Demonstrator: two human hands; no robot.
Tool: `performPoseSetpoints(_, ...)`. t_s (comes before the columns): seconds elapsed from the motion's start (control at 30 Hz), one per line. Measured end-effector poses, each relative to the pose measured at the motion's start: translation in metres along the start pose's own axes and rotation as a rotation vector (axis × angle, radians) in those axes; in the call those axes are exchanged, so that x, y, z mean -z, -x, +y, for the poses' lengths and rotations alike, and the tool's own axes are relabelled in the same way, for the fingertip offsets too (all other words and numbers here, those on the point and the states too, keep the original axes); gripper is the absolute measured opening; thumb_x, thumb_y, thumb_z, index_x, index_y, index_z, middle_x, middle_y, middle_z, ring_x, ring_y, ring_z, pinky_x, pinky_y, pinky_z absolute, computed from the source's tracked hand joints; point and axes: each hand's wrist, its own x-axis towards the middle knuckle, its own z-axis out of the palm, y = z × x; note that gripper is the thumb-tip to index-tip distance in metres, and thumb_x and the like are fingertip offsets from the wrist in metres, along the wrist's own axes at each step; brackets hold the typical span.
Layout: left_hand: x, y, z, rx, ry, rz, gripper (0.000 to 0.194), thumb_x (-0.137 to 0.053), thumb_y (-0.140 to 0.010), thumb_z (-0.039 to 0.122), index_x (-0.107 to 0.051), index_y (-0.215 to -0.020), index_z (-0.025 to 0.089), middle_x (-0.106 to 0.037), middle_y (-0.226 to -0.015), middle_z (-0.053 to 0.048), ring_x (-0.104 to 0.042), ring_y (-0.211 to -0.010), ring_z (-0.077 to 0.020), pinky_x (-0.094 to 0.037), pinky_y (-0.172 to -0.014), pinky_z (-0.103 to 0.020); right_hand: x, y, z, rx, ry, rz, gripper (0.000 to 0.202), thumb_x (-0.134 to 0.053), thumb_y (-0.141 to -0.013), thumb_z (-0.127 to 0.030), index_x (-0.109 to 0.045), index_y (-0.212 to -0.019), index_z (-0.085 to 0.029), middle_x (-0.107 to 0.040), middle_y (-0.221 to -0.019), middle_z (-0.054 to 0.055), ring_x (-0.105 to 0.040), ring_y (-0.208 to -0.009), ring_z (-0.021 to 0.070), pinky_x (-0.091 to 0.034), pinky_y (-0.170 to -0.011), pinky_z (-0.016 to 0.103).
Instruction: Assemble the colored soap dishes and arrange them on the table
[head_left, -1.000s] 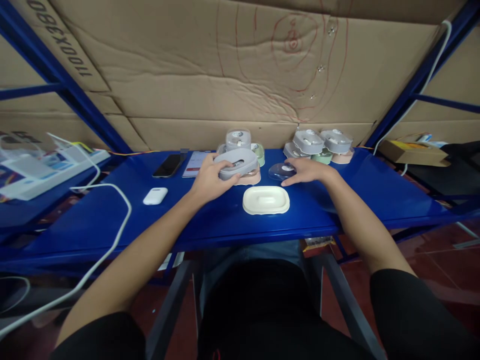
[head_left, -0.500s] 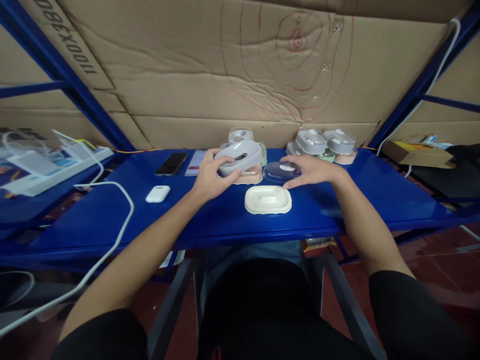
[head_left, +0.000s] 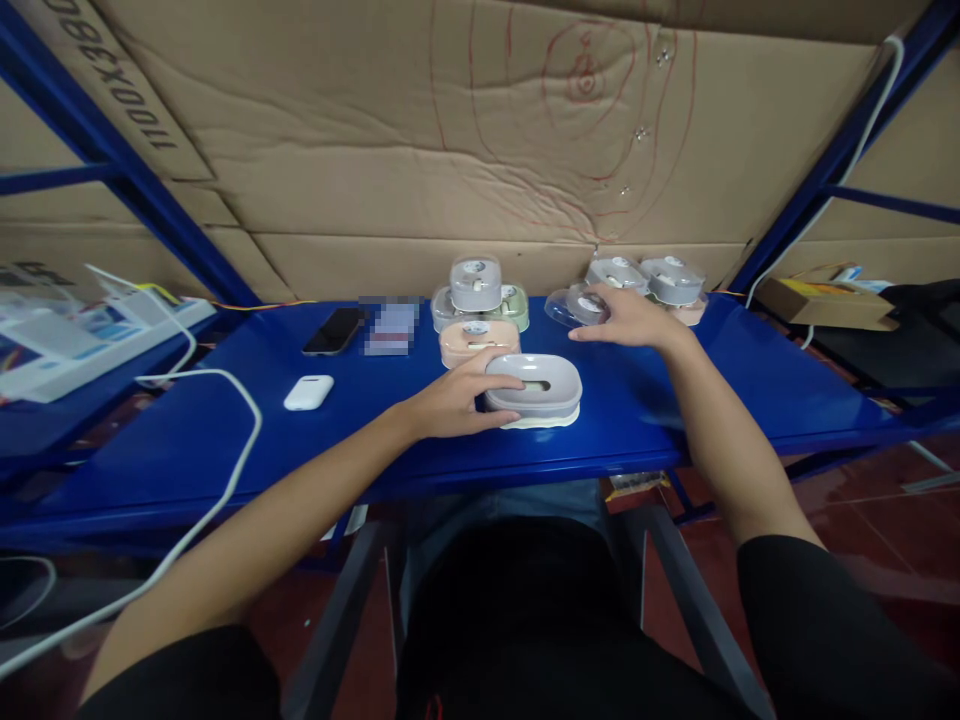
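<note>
My left hand (head_left: 459,401) grips a grey oval insert (head_left: 534,385) and holds it down on top of the cream oval tray (head_left: 541,420) near the front of the blue shelf (head_left: 225,420). Farther back, my right hand (head_left: 628,317) holds a clear plastic lid (head_left: 574,306) beside the right stack of grey, green and pink cases (head_left: 667,285). A pink case (head_left: 472,342) sits just behind my left hand, with a small stack of cases (head_left: 477,290) behind it.
A black phone (head_left: 332,331), a second phone with a lit screen (head_left: 390,328) and a white earbud case (head_left: 308,392) lie at left. A white cable (head_left: 225,400) loops over the shelf's left end. Cardboard sheets (head_left: 450,150) back the shelf; a cardboard box (head_left: 825,305) sits at right.
My left hand carried the grey insert from the pink case forward onto the cream tray. My right hand lifted the clear lid back and right toward the right stack.
</note>
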Motion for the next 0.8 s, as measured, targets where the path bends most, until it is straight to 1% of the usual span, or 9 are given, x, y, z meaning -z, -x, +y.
performPoseSetpoints(0.13, 0.0011, 0.0002, 0.0041, 0.027, 0.002, -0.045, 0.059, -0.079, -0.102, 0.059, -0.076, -0.152, 0.03, -0.056, -0.175, -0.014, -0.05, -0.167, -0.0425, -0.04, -0.139, -0.066, -0.0017, 0.0004, -0.0021, 0.002, 0.015, -0.017, 0.111, -0.087, -0.081, -0.082, -0.062, -0.165, -0.014, -0.081, -0.139, 0.022, -0.079, -0.122, 0.0447, -0.061, -0.106, 0.053)
performPoseSetpoints(0.3, 0.0007, -0.0002, 0.0063, 0.082, -0.011, -0.046, 0.072, -0.082, -0.096, 0.06, -0.069, -0.161, 0.031, -0.063, -0.167, -0.014, -0.058, -0.16, -0.0423, -0.047, -0.135, -0.063, -0.0027, 0.001, -0.0042, 0.031, 0.025, -0.028, 0.103, -0.086, -0.081, -0.082, -0.066, -0.159, -0.018, -0.084, -0.129, 0.017, -0.08, -0.115, 0.0432, -0.062, -0.1, 0.053)
performPoseSetpoints(0.37, -0.0001, -0.0003, 0.0062, 0.083, 0.006, -0.058, 0.077, -0.084, -0.095, 0.058, -0.065, -0.164, 0.03, -0.065, -0.165, -0.014, -0.061, -0.157, -0.0414, -0.049, -0.134, -0.062, -0.0035, 0.0011, -0.0054, 0.038, 0.018, -0.036, 0.101, -0.086, -0.081, -0.083, -0.067, -0.157, -0.019, -0.085, -0.124, 0.016, -0.08, -0.111, 0.0428, -0.063, -0.097, 0.053)
performPoseSetpoints(0.5, -0.0013, 0.0006, 0.0081, 0.068, -0.012, -0.047, 0.087, -0.087, -0.09, 0.054, -0.057, -0.169, 0.028, -0.063, -0.167, -0.015, -0.058, -0.16, -0.0413, -0.049, -0.134, -0.06, -0.0054, 0.0012, -0.0077, 0.038, 0.029, -0.046, 0.1, -0.086, -0.08, -0.085, -0.068, -0.155, -0.022, -0.085, -0.118, 0.014, -0.08, -0.106, 0.0419, -0.063, -0.094, 0.052)
performPoseSetpoints(0.57, -0.002, 0.0014, 0.0092, 0.075, -0.054, -0.052, 0.089, -0.087, -0.089, 0.053, -0.058, -0.168, 0.026, -0.058, -0.172, -0.017, -0.055, -0.162, -0.0427, -0.047, -0.135, -0.059, -0.006, 0.0013, -0.0089, 0.036, 0.031, -0.052, 0.1, -0.086, -0.08, -0.085, -0.068, -0.155, -0.021, -0.084, -0.117, 0.014, -0.08, -0.105, 0.0422, -0.063, -0.094, 0.053)
performPoseSetpoints(0.67, -0.0037, 0.0029, 0.009, 0.075, -0.108, -0.072, 0.084, -0.086, -0.09, 0.052, -0.062, -0.165, 0.023, -0.052, -0.178, -0.018, -0.052, -0.165, -0.0437, -0.045, -0.137, -0.057, -0.0063, 0.0014, -0.0101, 0.039, 0.022, -0.067, 0.1, -0.087, -0.08, -0.084, -0.068, -0.155, -0.021, -0.085, -0.119, 0.015, -0.081, -0.106, 0.0426, -0.063, -0.095, 0.053)
performPoseSetpoints(0.8, -0.0065, 0.0058, 0.0059, 0.027, -0.171, -0.087, 0.08, -0.082, -0.095, 0.048, -0.059, -0.169, 0.025, -0.048, -0.181, -0.018, -0.05, -0.167, -0.0438, -0.048, -0.136, -0.057, -0.0069, 0.0008, -0.0094, 0.054, 0.004, -0.061, 0.1, -0.089, -0.079, -0.082, -0.068, -0.155, -0.021, -0.084, -0.13, 0.017, -0.08, -0.116, 0.044, -0.064, -0.1, 0.052)
